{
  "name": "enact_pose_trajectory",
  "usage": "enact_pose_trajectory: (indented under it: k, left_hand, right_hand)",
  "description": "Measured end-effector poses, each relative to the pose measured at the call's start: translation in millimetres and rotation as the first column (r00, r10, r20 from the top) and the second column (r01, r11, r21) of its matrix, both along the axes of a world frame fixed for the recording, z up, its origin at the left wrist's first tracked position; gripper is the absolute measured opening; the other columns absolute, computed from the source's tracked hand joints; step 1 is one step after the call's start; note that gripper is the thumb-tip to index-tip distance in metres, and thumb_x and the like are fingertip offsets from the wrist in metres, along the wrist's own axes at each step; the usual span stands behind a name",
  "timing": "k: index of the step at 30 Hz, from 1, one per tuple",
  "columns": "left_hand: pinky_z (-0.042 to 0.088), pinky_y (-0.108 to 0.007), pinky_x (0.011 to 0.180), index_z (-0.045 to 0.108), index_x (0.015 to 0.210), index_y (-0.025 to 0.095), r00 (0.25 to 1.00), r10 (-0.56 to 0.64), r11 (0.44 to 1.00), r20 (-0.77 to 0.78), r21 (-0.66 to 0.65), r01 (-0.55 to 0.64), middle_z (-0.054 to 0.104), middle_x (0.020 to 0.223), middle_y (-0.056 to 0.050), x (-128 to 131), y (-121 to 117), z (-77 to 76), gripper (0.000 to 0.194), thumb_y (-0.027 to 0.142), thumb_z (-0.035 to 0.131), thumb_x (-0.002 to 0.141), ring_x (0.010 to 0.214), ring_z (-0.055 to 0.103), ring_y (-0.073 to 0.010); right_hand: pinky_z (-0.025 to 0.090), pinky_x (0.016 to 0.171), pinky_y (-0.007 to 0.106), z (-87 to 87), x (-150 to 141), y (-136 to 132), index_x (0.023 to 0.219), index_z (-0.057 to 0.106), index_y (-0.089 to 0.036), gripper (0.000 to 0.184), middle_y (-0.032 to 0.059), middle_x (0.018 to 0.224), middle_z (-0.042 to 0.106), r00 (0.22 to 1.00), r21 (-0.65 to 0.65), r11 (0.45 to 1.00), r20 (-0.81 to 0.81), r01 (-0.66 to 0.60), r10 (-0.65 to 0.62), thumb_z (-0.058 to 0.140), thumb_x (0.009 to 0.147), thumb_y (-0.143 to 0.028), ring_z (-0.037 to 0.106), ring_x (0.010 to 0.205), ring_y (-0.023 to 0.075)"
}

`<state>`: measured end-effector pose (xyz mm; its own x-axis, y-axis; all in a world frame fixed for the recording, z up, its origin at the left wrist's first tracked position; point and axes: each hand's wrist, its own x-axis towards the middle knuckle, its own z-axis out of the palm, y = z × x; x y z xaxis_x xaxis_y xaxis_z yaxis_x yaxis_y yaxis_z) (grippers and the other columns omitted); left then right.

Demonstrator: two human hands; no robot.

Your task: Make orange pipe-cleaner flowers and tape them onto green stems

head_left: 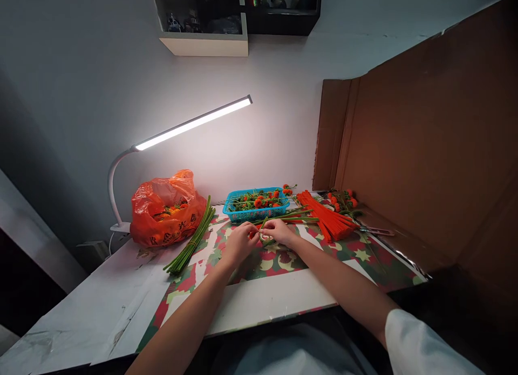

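My left hand (242, 241) and my right hand (280, 232) meet over the patterned table covering, fingers closed in pinches. A thin green stem (264, 223) shows between their fingertips. Something red-orange peeks out by my left fingers, too small to name. Under my right fingertips lies a pale ring-like thing (265, 237), partly hidden. Just behind the hands is a blue basket (256, 214) holding green stems with orange-red flower heads. Loose green stems (297, 216) lie beyond my right hand, beside a fanned bundle of red-orange strips (329, 218).
An orange plastic bag (168, 213) with orange flower heads inside stands left, beside a bundle of green stems (192, 240). A lit lamp (194, 122) reaches over the table. On the right are more orange flowers (342, 200), scissors (378, 231) and a tall cardboard wall (424, 132).
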<state>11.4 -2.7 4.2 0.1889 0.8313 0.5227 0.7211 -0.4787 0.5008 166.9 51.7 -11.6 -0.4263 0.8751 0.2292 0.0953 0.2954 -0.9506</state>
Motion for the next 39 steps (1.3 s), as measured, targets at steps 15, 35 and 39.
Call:
enact_pose_trajectory:
  k: [15,35,39]
  left_hand:
    - [0.039,-0.024,0.060,0.063,0.068,0.014,0.770,-0.210,0.633,0.603,-0.516,0.577,0.060,0.067,-0.002,-16.1,7.0,0.4,0.027,0.040,0.069,0.065,0.064,0.053,-0.0128]
    - [0.040,-0.027,0.059,0.066,0.064,0.015,0.901,-0.144,0.864,0.410,-0.392,0.317,0.063,0.064,-0.004,-14.8,10.8,-0.7,0.037,0.052,0.066,0.066,0.062,0.056,-0.0166]
    - [0.041,-0.027,0.063,0.068,0.066,0.013,0.841,-0.237,0.729,0.486,-0.483,0.485,0.065,0.067,-0.005,-20.3,7.9,5.1,0.038,0.051,0.069,0.066,0.065,0.056,-0.0157]
  right_hand:
    - [0.037,0.060,0.024,21.2,19.0,-11.3,0.077,0.067,-0.012,0.039,0.0007,0.066,0.060,0.937,0.032,0.937,0.046,-0.348,0.346,0.072,0.064,-0.048,0.051,0.062,0.0110]
    - [0.034,0.056,0.023,4.2,7.5,2.0,0.075,0.066,-0.013,0.028,-0.0005,0.066,0.055,0.984,0.270,0.954,0.149,-0.134,0.096,0.067,0.071,-0.040,0.046,0.061,0.0111]
    - [0.035,0.060,0.025,13.6,13.8,-4.0,0.069,0.066,-0.013,0.032,0.0002,0.066,0.054,0.962,0.310,0.917,0.185,-0.251,0.201,0.064,0.074,-0.045,0.046,0.063,0.0118]
